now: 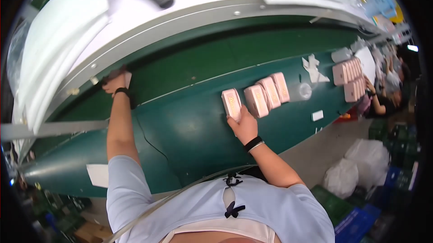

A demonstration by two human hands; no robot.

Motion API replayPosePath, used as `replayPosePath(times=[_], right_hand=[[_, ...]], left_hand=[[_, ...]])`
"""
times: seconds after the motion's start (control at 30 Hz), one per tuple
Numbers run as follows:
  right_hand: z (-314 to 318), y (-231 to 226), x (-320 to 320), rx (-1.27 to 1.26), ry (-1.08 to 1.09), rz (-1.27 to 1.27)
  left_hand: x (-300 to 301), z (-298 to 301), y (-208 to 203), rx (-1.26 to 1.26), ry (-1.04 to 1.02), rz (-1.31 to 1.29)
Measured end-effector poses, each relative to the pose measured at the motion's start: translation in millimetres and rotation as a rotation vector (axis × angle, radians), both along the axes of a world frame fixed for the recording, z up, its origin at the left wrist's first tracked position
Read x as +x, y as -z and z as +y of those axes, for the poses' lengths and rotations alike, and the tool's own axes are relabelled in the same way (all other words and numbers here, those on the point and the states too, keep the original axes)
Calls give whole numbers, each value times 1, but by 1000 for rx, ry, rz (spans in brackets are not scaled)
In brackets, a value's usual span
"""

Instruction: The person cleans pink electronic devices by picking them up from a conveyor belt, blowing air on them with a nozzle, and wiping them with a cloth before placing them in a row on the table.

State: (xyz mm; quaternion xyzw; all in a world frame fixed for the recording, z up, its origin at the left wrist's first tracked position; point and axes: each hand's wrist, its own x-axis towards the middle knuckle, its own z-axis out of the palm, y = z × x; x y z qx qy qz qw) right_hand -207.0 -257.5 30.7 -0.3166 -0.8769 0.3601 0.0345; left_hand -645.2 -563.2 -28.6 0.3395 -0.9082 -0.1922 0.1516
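1. Lying at the table's near side, below the left elbow, a white sheet (98, 175) rests apart from both hands; a thin dark cord (153, 145) trails over the green table (189, 152) to its right.
2. The right hand (245, 125) holds a pink box (232, 103) by its near end, thumb on one side and fingers on the other. The box stands on the table, just left of its neighbours.
3. Those neighbours, at least three pink boxes (257, 100), stand close together in a slanting row. So, as I judge it, this batch is grouped, while the held box is being dealt with singly; whether any is finished cannot be told.
4. The left hand (118, 83) reaches to the far ledge, beside a pale pink piece (128, 79). Blur and shadow hide its fingers, so I cannot tell whether it grips anything.
5. Farther right lie a clear round container (305, 91) and white scrap (313, 68); beyond, two rows of pink boxes (347, 72) stand neatly by a co-worker's hand (370, 86), seemingly further along.
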Motion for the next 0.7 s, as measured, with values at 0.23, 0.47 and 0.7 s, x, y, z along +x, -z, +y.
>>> replayPosePath(times=[0.23, 0.47, 0.7], right_hand=[[10, 3, 29, 306, 177, 83], [35, -24, 116, 163, -314, 331], [101, -5, 258, 50, 147, 92]], left_hand=[[-50, 13, 70, -137, 425, -466], [-113, -137, 111, -2986, -4, 523], [226, -91, 4, -3785, -1273, 71]])
